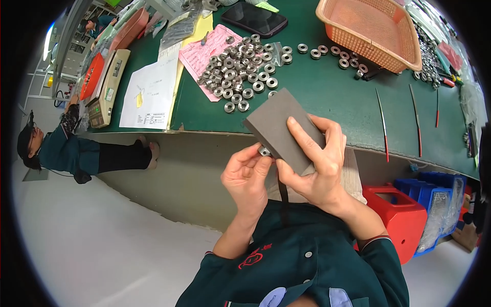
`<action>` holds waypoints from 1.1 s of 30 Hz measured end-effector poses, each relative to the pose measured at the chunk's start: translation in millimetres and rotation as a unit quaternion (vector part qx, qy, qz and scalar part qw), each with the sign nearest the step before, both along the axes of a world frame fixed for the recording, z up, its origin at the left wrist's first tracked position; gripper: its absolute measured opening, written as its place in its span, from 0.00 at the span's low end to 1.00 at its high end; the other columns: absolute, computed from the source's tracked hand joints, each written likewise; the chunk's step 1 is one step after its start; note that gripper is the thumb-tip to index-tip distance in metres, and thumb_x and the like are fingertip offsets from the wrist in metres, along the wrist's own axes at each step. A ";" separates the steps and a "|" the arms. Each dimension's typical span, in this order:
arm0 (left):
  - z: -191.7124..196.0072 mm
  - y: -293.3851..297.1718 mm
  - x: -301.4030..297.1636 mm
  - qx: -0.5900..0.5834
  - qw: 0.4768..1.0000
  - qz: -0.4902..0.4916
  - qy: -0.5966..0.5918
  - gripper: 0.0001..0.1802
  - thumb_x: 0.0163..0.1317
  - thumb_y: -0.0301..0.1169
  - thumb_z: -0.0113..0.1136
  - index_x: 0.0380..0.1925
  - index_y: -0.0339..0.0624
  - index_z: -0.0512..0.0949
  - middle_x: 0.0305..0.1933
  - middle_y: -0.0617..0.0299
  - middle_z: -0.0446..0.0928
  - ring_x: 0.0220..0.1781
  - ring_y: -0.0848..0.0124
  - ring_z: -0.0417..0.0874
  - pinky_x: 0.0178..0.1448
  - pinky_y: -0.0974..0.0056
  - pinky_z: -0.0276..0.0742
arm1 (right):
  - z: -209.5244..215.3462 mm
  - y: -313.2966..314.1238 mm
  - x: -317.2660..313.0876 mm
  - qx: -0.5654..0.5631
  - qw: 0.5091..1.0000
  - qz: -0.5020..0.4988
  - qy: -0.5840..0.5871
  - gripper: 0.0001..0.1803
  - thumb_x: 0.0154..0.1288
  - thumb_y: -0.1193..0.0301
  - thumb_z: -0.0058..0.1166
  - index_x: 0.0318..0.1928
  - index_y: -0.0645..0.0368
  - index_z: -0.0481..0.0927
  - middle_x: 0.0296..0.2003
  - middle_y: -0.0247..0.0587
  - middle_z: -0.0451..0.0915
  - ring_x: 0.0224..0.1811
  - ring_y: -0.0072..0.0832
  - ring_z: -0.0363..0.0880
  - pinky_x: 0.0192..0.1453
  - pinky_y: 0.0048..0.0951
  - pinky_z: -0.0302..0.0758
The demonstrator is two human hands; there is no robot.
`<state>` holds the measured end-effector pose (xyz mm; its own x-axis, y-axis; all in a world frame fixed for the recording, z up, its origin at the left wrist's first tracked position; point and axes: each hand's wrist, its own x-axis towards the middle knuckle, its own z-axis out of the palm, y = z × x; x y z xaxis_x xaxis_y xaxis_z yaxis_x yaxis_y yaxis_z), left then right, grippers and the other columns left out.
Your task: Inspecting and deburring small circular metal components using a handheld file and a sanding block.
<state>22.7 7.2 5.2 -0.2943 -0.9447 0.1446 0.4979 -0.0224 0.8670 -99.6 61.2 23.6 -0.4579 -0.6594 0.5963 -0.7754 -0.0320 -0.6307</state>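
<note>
My right hand (323, 161) grips a flat grey-brown rectangular block (279, 120), with the fingers spread over its upper face and the thumb at its lower edge. The block is tilted above the table's front edge. At its lower left edge, my left hand (247, 176) pinches a small shiny metal ring (264, 151) between thumb and fingertips. The ring is close against the block; whether they touch I cannot tell. Beyond the block lies a heap of similar metal rings (230, 71), partly on a pink sheet (192, 56). A few rings (315, 54) lie apart to the right.
An orange basket (378, 48) stands at the back right, near red-handled slim tools (383, 128). A phone (254, 19), papers (149, 94) and a scale (110, 89) are farther left. A red stool (401, 217) stands below right. Another person (76, 153) is at far left.
</note>
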 end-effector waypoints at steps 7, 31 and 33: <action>-2.8 -9.8 3.2 0.008 1.000 -0.014 -0.027 0.13 0.58 0.16 0.59 0.44 0.31 0.74 0.41 0.48 0.80 0.39 0.67 0.84 0.46 0.65 0.82 | -5.3 10.5 -10.5 0.038 0.999 -0.005 0.007 0.37 0.34 0.63 0.68 0.53 0.51 0.79 0.46 0.52 0.70 0.47 0.42 0.70 0.49 0.39 0.62; 3.2 -4.1 3.2 -0.128 0.977 -0.100 -0.137 0.16 0.53 0.13 0.62 0.44 0.29 0.78 0.44 0.51 0.79 0.43 0.69 0.82 0.49 0.69 0.80 | 7.0 9.6 -20.0 0.107 0.900 0.213 -0.366 0.02 0.51 0.80 0.56 0.28 0.66 0.80 0.22 0.30 0.72 0.20 0.10 0.63 0.23 0.16 0.60; 3.5 -4.8 3.2 -0.138 0.974 -0.109 -0.143 0.16 0.53 0.13 0.62 0.44 0.29 0.78 0.44 0.51 0.79 0.43 0.70 0.82 0.49 0.69 0.80 | 9.1 11.5 -21.8 0.122 0.890 0.216 -0.383 0.02 0.52 0.80 0.56 0.29 0.66 0.79 0.22 0.28 0.72 0.22 0.09 0.64 0.24 0.16 0.61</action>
